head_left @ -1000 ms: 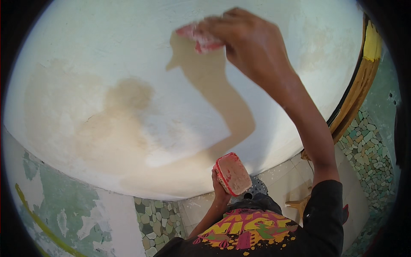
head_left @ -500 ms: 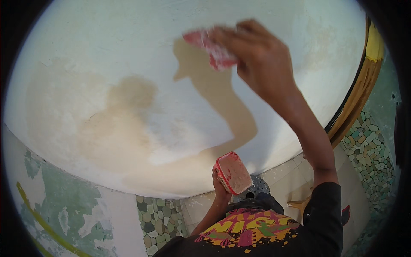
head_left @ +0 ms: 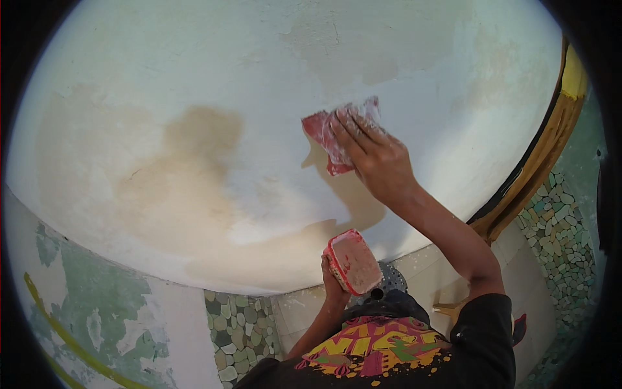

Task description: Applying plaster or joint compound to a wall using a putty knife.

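My right hand (head_left: 379, 155) holds a thin red sheet (head_left: 337, 146) smeared with white, its fingers laid over the sheet against the pale wall (head_left: 272, 78). Whether the sheet is cloth, plastic or abrasive paper I cannot tell. White residue coats the fingertips. Low in front of my body, my left hand (head_left: 332, 282) grips the left side of a small rectangular tub (head_left: 355, 262) with a red rim. A pinkish-beige surface with red marks shows inside that rim. The thumb and most of the left fingers are hidden behind the tub.
Tan patches (head_left: 175, 175) and my shadow mark the wall. A brown and yellow curved band (head_left: 544, 155) edges it at right. Below are pale floor tiles (head_left: 414, 266), pebble paving (head_left: 240, 330) and peeling green paint (head_left: 110, 305). A speckled grey object (head_left: 392, 280) is partly hidden behind the tub.
My right hand has come down with the red sheet and now lies flatter along the wall. The left hand and tub have stayed almost still.
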The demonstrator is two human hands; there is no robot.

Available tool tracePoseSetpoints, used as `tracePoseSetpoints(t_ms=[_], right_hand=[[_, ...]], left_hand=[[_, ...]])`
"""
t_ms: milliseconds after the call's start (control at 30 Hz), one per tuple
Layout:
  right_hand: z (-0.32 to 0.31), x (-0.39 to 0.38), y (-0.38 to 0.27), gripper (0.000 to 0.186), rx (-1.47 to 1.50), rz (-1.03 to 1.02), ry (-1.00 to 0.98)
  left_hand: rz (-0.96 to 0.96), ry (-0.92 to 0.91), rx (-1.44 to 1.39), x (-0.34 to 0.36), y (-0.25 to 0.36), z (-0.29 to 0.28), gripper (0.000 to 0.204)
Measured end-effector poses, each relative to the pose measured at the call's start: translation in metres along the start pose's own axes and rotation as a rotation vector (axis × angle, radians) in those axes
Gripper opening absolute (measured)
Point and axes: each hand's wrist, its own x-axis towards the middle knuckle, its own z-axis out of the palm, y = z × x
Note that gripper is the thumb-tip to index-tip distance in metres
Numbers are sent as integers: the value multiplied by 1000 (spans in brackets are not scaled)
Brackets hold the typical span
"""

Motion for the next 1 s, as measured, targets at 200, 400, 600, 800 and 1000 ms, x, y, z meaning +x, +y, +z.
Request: tracePoseSetpoints(t_ms=[200,400,600,800,1000], right_hand=[[-59,60,13,62,133,68,155],[-58,142,23,56,-14,6,131],[-43,94,4,62,-36,-43,-63],[-76,129,38,31,269,-16,146],[-65,117,46,35,137,-13,66]], left_hand=[[22,12,16,-5,3,13,73],[-17,85,25,-16,2,18,70],[48,110,18,-15,-9,10,68],[42,101,38,-14,-4,11,72],[57,93,3,-10,-11,-6,73]])
